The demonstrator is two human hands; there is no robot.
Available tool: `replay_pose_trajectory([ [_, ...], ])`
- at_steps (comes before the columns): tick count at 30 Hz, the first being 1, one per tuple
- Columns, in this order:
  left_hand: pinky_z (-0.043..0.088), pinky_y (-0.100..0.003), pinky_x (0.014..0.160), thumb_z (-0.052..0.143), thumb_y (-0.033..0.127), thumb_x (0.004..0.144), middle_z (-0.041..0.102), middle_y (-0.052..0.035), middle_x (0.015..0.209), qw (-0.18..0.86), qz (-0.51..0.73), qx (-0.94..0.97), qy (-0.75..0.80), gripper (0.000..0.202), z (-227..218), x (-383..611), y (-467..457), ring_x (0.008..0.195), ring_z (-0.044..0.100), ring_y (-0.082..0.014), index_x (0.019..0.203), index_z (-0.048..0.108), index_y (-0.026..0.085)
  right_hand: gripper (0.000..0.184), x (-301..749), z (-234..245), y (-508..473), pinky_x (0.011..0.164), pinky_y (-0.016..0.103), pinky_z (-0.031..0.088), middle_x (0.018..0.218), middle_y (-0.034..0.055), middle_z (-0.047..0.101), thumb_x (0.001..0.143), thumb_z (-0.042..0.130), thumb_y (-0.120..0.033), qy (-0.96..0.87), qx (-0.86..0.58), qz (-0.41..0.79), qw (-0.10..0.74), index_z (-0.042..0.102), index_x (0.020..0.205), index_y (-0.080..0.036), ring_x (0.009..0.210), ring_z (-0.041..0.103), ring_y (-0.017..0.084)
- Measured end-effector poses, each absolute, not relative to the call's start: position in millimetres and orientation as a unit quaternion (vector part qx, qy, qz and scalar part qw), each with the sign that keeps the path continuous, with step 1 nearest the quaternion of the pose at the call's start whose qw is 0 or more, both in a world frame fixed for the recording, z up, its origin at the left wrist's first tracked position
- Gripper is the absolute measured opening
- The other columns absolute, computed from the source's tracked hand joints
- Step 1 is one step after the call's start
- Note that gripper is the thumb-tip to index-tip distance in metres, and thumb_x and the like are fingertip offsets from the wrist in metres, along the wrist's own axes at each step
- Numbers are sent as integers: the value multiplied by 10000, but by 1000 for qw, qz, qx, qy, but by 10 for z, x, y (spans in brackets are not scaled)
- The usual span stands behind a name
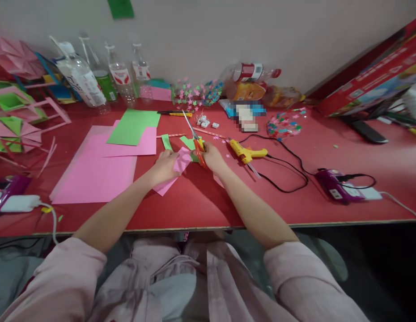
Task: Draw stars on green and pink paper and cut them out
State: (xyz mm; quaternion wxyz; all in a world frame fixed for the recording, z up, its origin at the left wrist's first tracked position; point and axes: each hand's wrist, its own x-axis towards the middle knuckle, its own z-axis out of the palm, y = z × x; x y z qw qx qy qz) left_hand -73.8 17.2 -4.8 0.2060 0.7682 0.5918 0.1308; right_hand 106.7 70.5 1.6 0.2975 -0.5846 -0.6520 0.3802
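Note:
My left hand (165,164) is closed on a folded piece of pink paper (180,163) in the middle of the red table (194,201). My right hand (212,155) grips orange-handled scissors (198,146), their blades pointing up and to the left, away from me. The scissors' handles sit right beside the pink paper. Small green paper pieces (188,142) lie just behind my hands.
Large pink sheets (97,172) and a green sheet (134,126) lie to the left. A yellow glue gun (246,153) with a black cord rests to the right, next to a purple power strip (335,188). Plastic bottles (94,78), paper stars (194,94) and paper models line the back.

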Motion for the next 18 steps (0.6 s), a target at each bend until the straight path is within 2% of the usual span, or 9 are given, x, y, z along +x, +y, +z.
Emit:
replay_pose_trajectory([
  [4,414,-382,954,612,237,705,491,-86,1069,208,104,788,569,435,-8,-775,153,1122,464,-286,1135,579,182,198,1100,22,739,715,318,432,888,73,652,745,572,-234,-707,-599,286,242,539,934,-185,792,588,214],
  [8,400,-410,965,563,353,795,524,-138,1103,143,138,790,580,358,11,-769,152,1112,478,-299,1073,595,131,212,1066,27,691,710,288,415,923,65,654,749,559,-225,-727,-585,261,246,533,956,-185,820,584,201],
  [12,361,-452,997,513,404,842,554,-176,1205,109,150,776,603,455,-32,-762,215,1181,464,-322,1186,523,106,179,1023,34,654,656,259,387,842,43,636,780,548,-294,-737,-574,280,221,534,916,-178,744,549,169],
  [16,252,-428,1091,535,407,832,441,-181,1389,141,116,801,571,613,-60,-734,211,1327,350,-310,1344,395,99,169,1024,73,589,634,251,359,817,33,619,740,575,-274,-755,-562,274,198,524,872,-182,714,525,154],
  [18,278,-429,1069,576,442,800,420,-212,1384,121,111,795,584,677,-37,-713,162,1306,362,-336,1338,393,74,160,1023,86,547,618,247,354,785,22,607,728,583,-277,-752,-559,285,204,513,838,-184,692,515,145],
])
